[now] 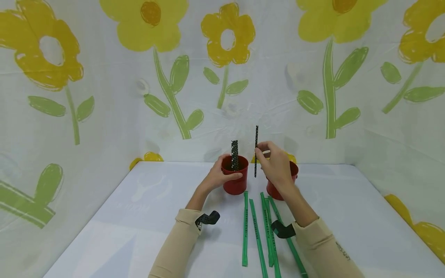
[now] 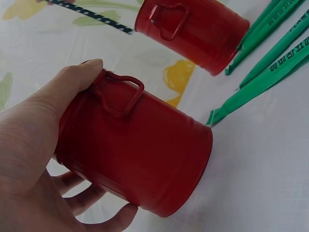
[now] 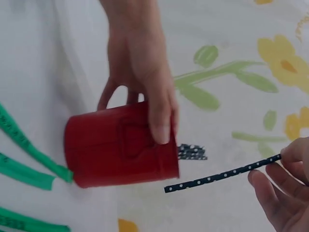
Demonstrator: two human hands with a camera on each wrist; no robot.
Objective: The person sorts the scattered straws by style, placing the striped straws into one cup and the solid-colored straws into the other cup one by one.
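Observation:
My left hand [image 1: 216, 177] grips the red metal bucket [image 1: 236, 187], thumb near the rim and fingers round its far side. A bunch of black straws with white dots [image 1: 235, 152] stands upright inside, poking above the rim. My right hand [image 1: 277, 165] pinches a single black dotted straw [image 1: 256, 135] between thumb and fingers, just right of that bucket. In the right wrist view this straw [image 3: 207, 179] has its lower end beside the bucket's mouth. The left wrist view shows the bucket's small side handle [image 2: 130, 108] under my thumb.
A second red bucket [image 1: 274, 191] stands to the right, partly behind my right hand. Several green paper-wrapped straws [image 1: 245, 231] lie on the white tabletop [image 1: 146, 220] in front of the buckets. A flower-printed curtain [image 1: 264, 88] surrounds the table at the back and sides.

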